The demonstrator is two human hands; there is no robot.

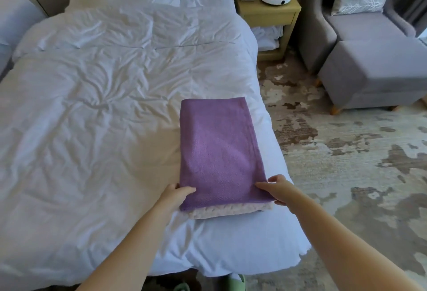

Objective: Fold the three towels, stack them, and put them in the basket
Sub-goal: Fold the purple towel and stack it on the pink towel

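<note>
A folded purple towel [219, 152] lies on a pale towel [228, 212] at the bed's [92, 129] right edge. The left hand [176, 195] and right hand [276, 189] pinch the purple towel's near corners, thumbs on top. Squaring the edges over the lower towel should keep the stack tidy. No basket shows.

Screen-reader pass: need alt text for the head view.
Left hand and right hand pinch the near corners of a folded purple towel lying atop a pale folded towel on a white bed.
</note>
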